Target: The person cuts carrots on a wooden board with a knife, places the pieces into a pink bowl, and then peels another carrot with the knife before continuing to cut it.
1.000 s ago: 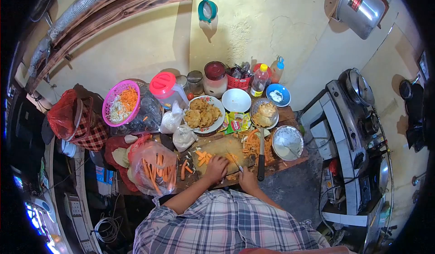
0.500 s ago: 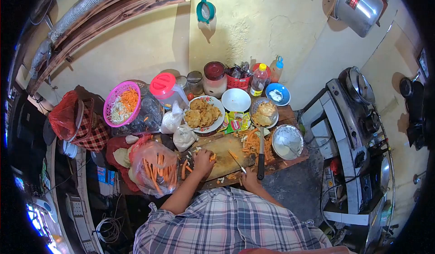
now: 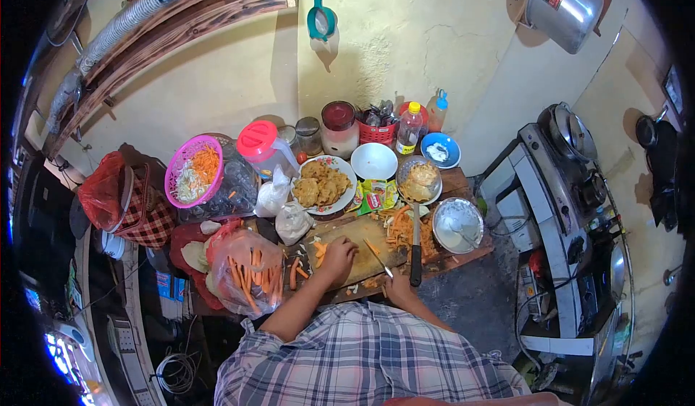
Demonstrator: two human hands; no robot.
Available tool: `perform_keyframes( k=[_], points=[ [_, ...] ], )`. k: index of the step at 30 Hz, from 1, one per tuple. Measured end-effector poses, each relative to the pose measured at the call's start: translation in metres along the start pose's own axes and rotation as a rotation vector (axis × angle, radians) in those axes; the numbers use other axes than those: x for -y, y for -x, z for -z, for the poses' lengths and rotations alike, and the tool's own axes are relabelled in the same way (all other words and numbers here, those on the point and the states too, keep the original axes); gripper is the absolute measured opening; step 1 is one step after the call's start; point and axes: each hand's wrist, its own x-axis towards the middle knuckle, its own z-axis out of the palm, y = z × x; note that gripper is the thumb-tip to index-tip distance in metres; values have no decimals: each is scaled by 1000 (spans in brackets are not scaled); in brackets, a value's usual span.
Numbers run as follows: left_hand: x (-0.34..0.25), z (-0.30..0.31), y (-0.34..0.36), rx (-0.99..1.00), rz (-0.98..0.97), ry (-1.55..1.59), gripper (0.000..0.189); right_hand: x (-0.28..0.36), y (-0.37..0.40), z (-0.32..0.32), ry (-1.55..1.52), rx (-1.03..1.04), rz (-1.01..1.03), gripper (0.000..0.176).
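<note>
My left hand [image 3: 339,256] is low over the wooden cutting board [image 3: 362,233], fingers curled inward; what they hold, if anything, is hidden. Cut carrot pieces [image 3: 320,251] lie just left of its fingers. In my right hand [image 3: 399,290], at the board's front right edge, is a small knife [image 3: 381,262]. Its blade points away and to the left over the board, with an orange strip along the tip. Left of my left wrist, a clear plastic bag [image 3: 250,279] holds several carrots.
A black-handled knife [image 3: 415,262] rests near carrot peelings [image 3: 402,228]. Behind the board stand a plate of fritters [image 3: 337,204], a white bowl [image 3: 373,161] and a batter bowl [image 3: 457,214]. A pink basket [image 3: 174,178] of shredded vegetables is at left, a stove [image 3: 544,160] at right.
My left hand has moved right across the board, and the carrot pieces now show on its left side. My right hand and the small knife stay nearly in place.
</note>
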Motion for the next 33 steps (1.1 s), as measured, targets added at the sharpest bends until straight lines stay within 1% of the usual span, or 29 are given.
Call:
perform_keyframes(
  k=[2, 3, 4, 6, 7, 8, 9, 10, 11, 12, 13, 15, 16, 18, 19, 21, 23, 25, 28, 31, 33],
  points=[
    [-19, 1, 0, 4, -116, -76, 7, 4, 0, 5, -1, -18, 31, 22],
    [-14, -6, 1, 17, -170, -112, 8, 9, 3, 10, -18, 0, 25, 22],
    [-13, -7, 2, 17, -171, -110, 8, 13, 4, 13, -36, 18, 18, 23],
    [-5, -13, 9, 144, -309, -172, 10, 11, 5, 10, -26, 30, 7, 23],
    [2, -17, 14, 145, -308, -170, 10, 9, 6, 8, -17, 39, -1, 24],
    [6, -20, 19, 138, -346, -166, 10, 9, 7, 8, -16, 41, -3, 24],
    [12, -22, 22, 131, -384, -161, 10, 10, 8, 8, -41, 23, 33, 24],
    [17, -24, 26, 133, -382, -159, 10, 9, 10, 8, -66, 7, 69, 24],
    [13, -20, 28, 76, -413, -156, 11, 11, 11, 8, -66, 9, 65, 24],
    [9, -16, 29, 20, -443, -153, 11, 13, 11, 10, -44, 55, 2, 25],
    [10, -14, 31, 21, -442, -152, 11, 14, 11, 10, -21, 100, -61, 26],
    [14, -13, 34, -34, -335, -185, 11, 8, 11, 5, -11, 92, -49, 27],
    [15, -13, 34, -35, -335, -185, 11, 6, 11, 3, -1, 83, -36, 27],
    [17, -13, 34, 39, -304, -208, 11, 6, 11, 1, -6, 90, -43, 28],
    [17, -13, 32, 36, -305, -209, 11, 5, 10, 1, -11, 95, -51, 28],
    [14, -14, 25, 149, -301, -264, 11, 8, 9, 3, 2, 109, -65, 28],
    [9, -12, 18, 156, -330, -244, 10, 8, 9, 3, 13, 124, -83, 29],
    [2, -9, 11, 166, -360, -223, 9, 5, 8, 1, 23, 126, -57, 30],
    [1, -9, 6, 156, -375, -193, 10, 7, 10, 4, 0, 137, -74, 31],
    [6, -11, 10, 152, -324, -226, 12, 14, 11, 7, -37, 122, -81, 30],
    [9, -13, 19, 43, -342, -209, 14, 9, 10, 2, -23, 105, -45, 28]
  ],
)
